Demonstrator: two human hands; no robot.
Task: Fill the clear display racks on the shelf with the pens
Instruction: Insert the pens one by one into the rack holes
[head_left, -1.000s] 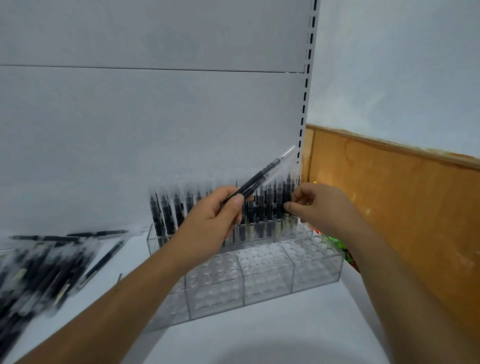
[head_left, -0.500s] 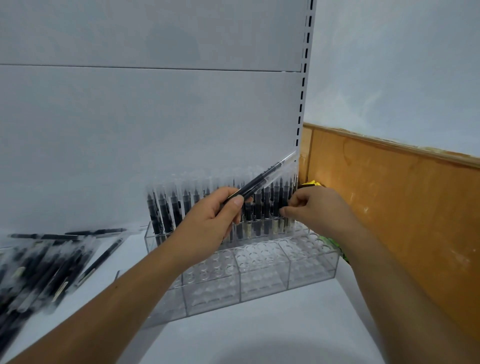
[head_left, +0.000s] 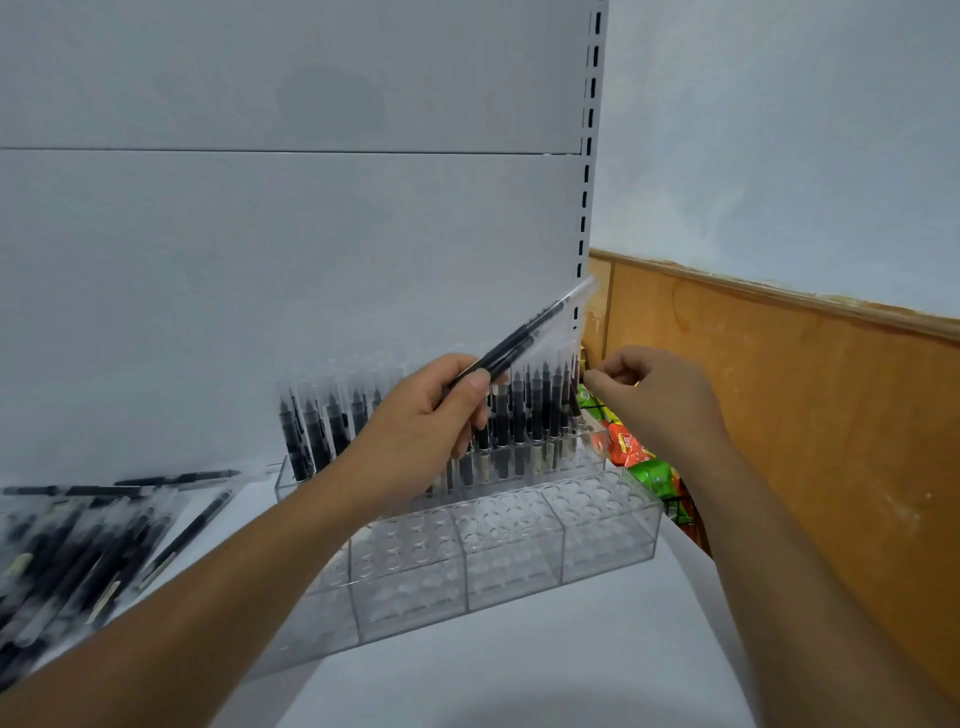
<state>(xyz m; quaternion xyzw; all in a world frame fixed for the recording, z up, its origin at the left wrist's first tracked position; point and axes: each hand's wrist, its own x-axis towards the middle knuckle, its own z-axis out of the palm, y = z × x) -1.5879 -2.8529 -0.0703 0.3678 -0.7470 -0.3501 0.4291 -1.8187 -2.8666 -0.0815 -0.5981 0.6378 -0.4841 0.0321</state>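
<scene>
**Here, sleeved pens are slanting over a clear stepped rack**

The flat white shelf (head_left: 519, 675) is filling the lower view, smooth and matte. It is backed by a plain white panel (head_left: 260, 260) crossed by one thin horizontal seam. A slotted metal upright (head_left: 589, 156) is edging the panel on the right. Beyond it, a glossy orange-brown wooden board (head_left: 805, 415) is running along the wall.

A clear acrylic rack (head_left: 519, 545), boxy and stepped, is sitting on the shelf against the panel. Its top plates are drilled with rows of round holes, and thin walls are dividing it into compartments. The rear tier is carrying the standing pens (head_left: 524, 415), slim black barrels upright in transparent sleeves. Left of the rack, loose pens (head_left: 78, 561) of the same kind are lying flat in a blurred heap on the shelf. Past the rack's right end, crinkly orange and green packets (head_left: 631, 452) are showing below the shelf edge.

The left hand (head_left: 421, 431) is gripping a bundle (head_left: 524, 338) of sleeved black pens between thumb and curled fingers. The bundle is slanting up and right above the rear tier, toward the upright. The right hand (head_left: 654, 395) is curling its fingers, with thumb and forefinger tips meeting at the right end of the standing row. Whether they are pinching a sleeve there, I cannot tell. The two hands are apart.
</scene>
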